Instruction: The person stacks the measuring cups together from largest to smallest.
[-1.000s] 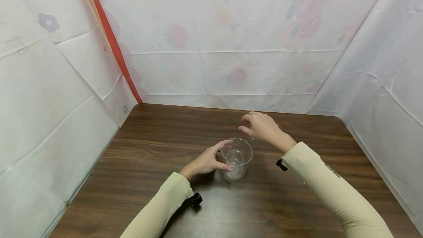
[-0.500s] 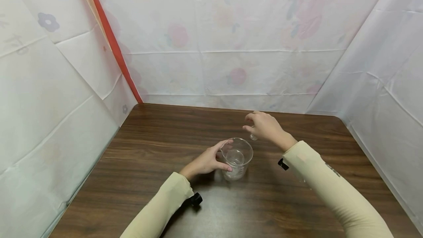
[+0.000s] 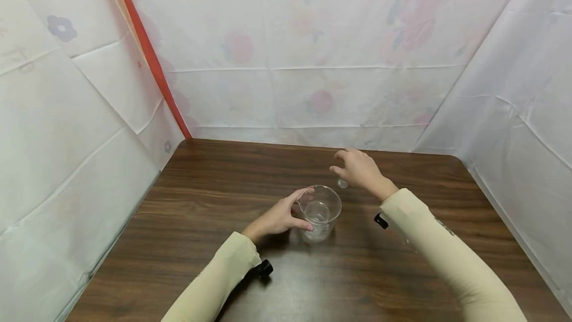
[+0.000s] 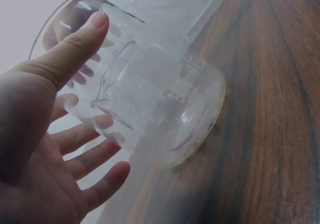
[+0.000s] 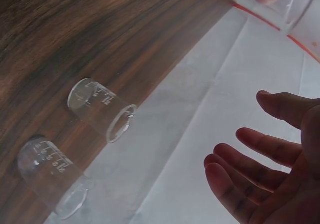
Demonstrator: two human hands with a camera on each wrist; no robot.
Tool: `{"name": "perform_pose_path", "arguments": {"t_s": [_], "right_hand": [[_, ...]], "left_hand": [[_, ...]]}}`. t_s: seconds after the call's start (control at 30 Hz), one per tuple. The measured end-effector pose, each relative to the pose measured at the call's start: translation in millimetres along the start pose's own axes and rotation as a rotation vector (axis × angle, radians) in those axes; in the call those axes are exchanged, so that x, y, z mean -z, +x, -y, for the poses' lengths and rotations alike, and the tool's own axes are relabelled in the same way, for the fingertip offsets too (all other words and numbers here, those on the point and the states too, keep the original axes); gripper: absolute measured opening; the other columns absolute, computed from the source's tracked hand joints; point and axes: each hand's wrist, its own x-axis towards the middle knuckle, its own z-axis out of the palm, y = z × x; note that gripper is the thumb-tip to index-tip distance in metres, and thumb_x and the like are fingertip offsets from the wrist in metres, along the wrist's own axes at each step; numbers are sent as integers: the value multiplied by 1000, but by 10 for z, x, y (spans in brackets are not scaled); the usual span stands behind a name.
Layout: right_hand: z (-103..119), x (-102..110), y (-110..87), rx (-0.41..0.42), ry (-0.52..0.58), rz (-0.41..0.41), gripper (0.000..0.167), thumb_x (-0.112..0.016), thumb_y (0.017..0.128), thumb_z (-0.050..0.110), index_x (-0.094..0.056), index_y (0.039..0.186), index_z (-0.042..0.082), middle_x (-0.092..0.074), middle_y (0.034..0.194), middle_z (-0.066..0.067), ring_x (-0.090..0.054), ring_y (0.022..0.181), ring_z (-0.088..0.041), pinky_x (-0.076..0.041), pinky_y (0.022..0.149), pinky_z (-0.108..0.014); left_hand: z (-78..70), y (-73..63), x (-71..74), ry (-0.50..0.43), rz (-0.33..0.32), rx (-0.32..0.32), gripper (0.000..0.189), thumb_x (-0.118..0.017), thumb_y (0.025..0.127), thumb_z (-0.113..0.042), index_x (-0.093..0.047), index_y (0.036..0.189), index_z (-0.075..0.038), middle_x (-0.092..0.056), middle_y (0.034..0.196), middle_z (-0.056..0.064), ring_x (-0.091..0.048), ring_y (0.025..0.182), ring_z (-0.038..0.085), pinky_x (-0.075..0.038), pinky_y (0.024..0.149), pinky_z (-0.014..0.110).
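My left hand [image 3: 281, 216] grips a large clear glass beaker [image 3: 329, 225] near its rim, thumb on one side and fingers round the other. In the left wrist view, a smaller beaker's rim and spout [image 4: 112, 74] show inside the large beaker [image 4: 212, 92]. Farther back and to the right, my right hand [image 3: 359, 169] hovers with fingers spread and nothing between them. Close by it, in the right wrist view, stand two small graduated beakers, a nearer-to-hand beaker [image 5: 100, 109] and another beaker [image 5: 52, 176]. The head view shows only one small beaker [image 3: 342, 183], below the right hand.
A dark wood-grain table [image 3: 214, 183] bears everything. White patterned sheets [image 3: 286, 98] enclose its back and both sides, and a red strip [image 3: 154, 58] runs down the back left corner. Black wrist cameras [image 3: 265, 268] sit under both sleeves.
My right hand has shifted slightly to the right, and a small beaker has come into sight beneath it. The left hand stays in place round the large beaker.
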Motion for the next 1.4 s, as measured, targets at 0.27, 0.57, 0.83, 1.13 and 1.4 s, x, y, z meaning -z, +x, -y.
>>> {"name": "perform_pose_path", "arguments": {"t_s": [0.27, 0.57, 0.83, 1.13, 1.4], "right_hand": [[-87, -71, 60, -40, 9, 10, 43, -65, 93, 35, -63, 123, 3, -65, 119, -17, -64, 103, -33, -52, 86, -49], [-206, -154, 112, -75, 15, 40, 46, -64, 94, 33, -61, 126, 1, -64, 121, -19, -62, 108, -37, -51, 89, -51], [-277, -232, 124, -86, 9, 58, 46, -66, 93, 33, -62, 125, 0, -64, 121, -20, -61, 110, -39, -51, 91, -52], [-321, -326, 140, -129, 10, 131, 48, -65, 94, 33, -60, 127, -1, -62, 122, -21, -62, 109, -38, -52, 88, -52], [-401, -335, 136, -130, 23, 111, 45, -63, 95, 30, -61, 126, -3, -62, 120, -23, -61, 107, -39, -52, 87, -52]], "left_hand": [[6, -4, -2, 4, -1, 4, 87, -84, 76, -27, -36, 148, -22, -55, 142, 5, -54, 125, 20, -49, 96, 34], [-1, -15, -10, -6, -15, -4, 87, -84, 76, -25, -36, 148, -19, -55, 142, 6, -52, 129, 19, -49, 95, 33], [4, -16, -17, -3, -12, -2, 87, -84, 77, -25, -36, 149, -19, -54, 143, 6, -53, 129, 19, -49, 95, 33], [-3, -23, -20, -16, -15, 2, 87, -85, 76, -23, -37, 148, -19, -55, 142, 6, -54, 127, 20, -50, 95, 31], [-22, -27, -9, -31, -16, 8, 87, -85, 75, -22, -37, 148, -19, -55, 142, 7, -57, 123, 21, -50, 94, 32]]}}
